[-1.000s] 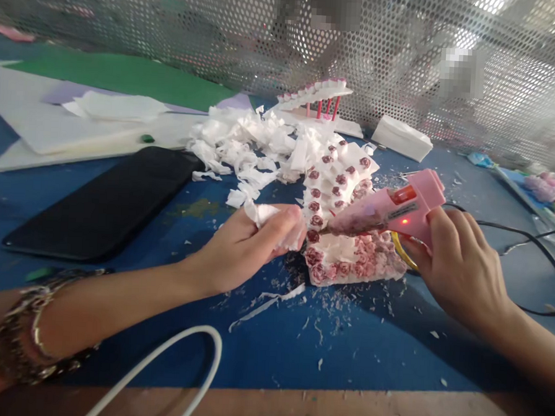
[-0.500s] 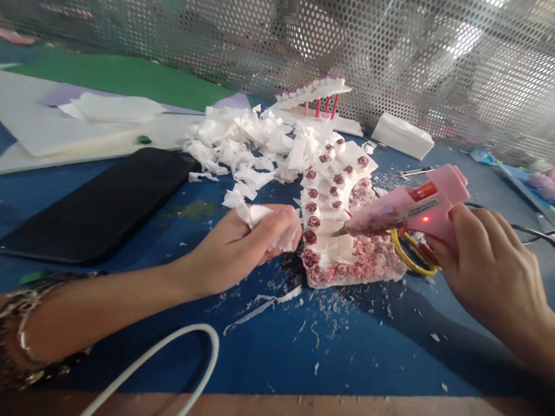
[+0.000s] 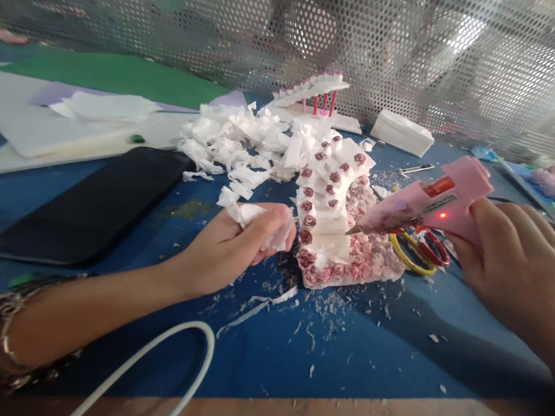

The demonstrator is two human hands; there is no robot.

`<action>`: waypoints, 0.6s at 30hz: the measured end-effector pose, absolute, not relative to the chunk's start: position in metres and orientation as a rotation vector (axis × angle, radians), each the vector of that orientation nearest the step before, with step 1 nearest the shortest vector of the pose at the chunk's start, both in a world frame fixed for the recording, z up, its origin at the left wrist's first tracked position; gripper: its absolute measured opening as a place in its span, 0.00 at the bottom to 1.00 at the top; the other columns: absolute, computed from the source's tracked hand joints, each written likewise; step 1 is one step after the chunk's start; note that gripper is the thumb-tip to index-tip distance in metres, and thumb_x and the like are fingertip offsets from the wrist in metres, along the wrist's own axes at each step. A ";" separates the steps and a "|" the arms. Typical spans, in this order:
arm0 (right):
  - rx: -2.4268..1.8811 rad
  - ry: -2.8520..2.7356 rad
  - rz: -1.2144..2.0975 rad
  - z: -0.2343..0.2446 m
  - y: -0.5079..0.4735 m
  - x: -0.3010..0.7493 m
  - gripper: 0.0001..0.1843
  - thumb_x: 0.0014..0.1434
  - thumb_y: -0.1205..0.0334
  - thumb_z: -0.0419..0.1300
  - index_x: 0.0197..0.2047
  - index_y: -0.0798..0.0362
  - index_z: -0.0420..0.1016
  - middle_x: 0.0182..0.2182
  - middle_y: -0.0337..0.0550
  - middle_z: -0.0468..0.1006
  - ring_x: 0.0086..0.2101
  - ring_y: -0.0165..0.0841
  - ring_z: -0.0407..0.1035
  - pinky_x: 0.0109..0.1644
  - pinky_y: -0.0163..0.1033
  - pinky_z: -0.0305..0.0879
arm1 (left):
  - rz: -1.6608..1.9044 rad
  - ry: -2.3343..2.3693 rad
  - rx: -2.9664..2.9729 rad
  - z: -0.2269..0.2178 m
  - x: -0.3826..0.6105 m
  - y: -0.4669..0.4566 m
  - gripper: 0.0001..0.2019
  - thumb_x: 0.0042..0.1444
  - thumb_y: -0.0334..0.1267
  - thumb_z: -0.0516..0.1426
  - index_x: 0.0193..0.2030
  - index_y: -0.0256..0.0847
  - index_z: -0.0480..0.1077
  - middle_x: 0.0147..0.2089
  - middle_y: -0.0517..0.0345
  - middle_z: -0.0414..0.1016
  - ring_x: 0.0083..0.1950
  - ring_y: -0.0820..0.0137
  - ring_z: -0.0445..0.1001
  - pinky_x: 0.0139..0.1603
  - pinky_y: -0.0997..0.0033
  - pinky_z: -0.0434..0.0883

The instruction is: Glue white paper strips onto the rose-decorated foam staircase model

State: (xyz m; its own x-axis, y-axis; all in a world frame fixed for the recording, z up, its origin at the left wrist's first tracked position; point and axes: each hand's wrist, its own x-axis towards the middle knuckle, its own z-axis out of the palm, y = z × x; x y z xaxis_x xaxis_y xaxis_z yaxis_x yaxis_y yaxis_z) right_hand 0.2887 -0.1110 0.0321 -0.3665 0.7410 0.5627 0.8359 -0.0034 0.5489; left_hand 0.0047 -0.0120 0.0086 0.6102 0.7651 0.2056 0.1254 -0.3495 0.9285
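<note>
My left hand [image 3: 231, 246] is closed around a crumpled white tissue piece [image 3: 253, 216], just left of a small white foam staircase model [image 3: 333, 217] trimmed with tiny pink paper roses. My right hand [image 3: 511, 270] grips a pink hot glue gun [image 3: 429, 203] with its red light on. The gun's nozzle points left and hovers over the staircase's lower right side, slightly apart from it.
A black phone [image 3: 96, 205] lies at the left on the blue table [image 3: 353, 355]. Shredded white tissue [image 3: 244, 138] is heaped behind the model. Yellow-and-red scissors [image 3: 419, 253] lie under the gun. A white cable [image 3: 158, 357] loops near the front edge. Perforated metal mesh [image 3: 406, 53] walls the back.
My right hand has drawn the glue gun to the right and slightly up, away from the staircase, uncovering the scissors. My left hand keeps its hold on the tissue beside the model.
</note>
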 end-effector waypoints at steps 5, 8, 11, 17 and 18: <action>-1.750 -2.140 -1.247 0.032 -0.109 0.290 0.19 0.62 0.55 0.45 0.52 0.55 0.61 0.32 0.44 0.71 0.35 0.35 0.67 0.22 0.36 0.52 | 0.794 0.712 1.836 0.008 0.005 -0.012 0.20 0.60 0.41 0.43 0.20 0.36 0.61 0.15 0.69 0.54 0.16 0.86 0.54 0.16 0.89 0.58; -1.721 -2.148 -1.225 0.031 -0.109 0.288 0.19 0.62 0.55 0.45 0.53 0.54 0.60 0.33 0.44 0.71 0.35 0.35 0.68 0.23 0.36 0.54 | 0.792 0.697 1.852 0.007 0.004 -0.011 0.20 0.60 0.42 0.43 0.20 0.36 0.62 0.15 0.69 0.54 0.15 0.85 0.54 0.15 0.88 0.58; -1.740 -2.161 -1.202 0.030 -0.109 0.286 0.19 0.62 0.56 0.43 0.52 0.55 0.60 0.32 0.45 0.71 0.36 0.36 0.67 0.24 0.36 0.55 | 0.781 0.688 1.871 0.006 0.003 -0.011 0.20 0.61 0.42 0.42 0.22 0.37 0.63 0.16 0.68 0.55 0.15 0.85 0.53 0.15 0.87 0.56; -1.603 -2.167 -1.280 0.028 -0.104 0.282 0.19 0.60 0.54 0.50 0.49 0.59 0.62 0.31 0.43 0.70 0.33 0.33 0.66 0.23 0.36 0.56 | 0.696 0.671 1.850 0.008 0.004 -0.014 0.20 0.63 0.40 0.41 0.23 0.36 0.62 0.18 0.67 0.54 0.18 0.84 0.53 0.17 0.85 0.54; -1.603 -2.166 -1.281 0.027 -0.103 0.281 0.19 0.60 0.55 0.51 0.49 0.59 0.62 0.32 0.43 0.70 0.34 0.33 0.66 0.24 0.36 0.56 | 0.691 0.666 1.848 0.008 0.004 -0.014 0.20 0.63 0.40 0.41 0.23 0.36 0.62 0.18 0.67 0.54 0.18 0.84 0.53 0.17 0.84 0.54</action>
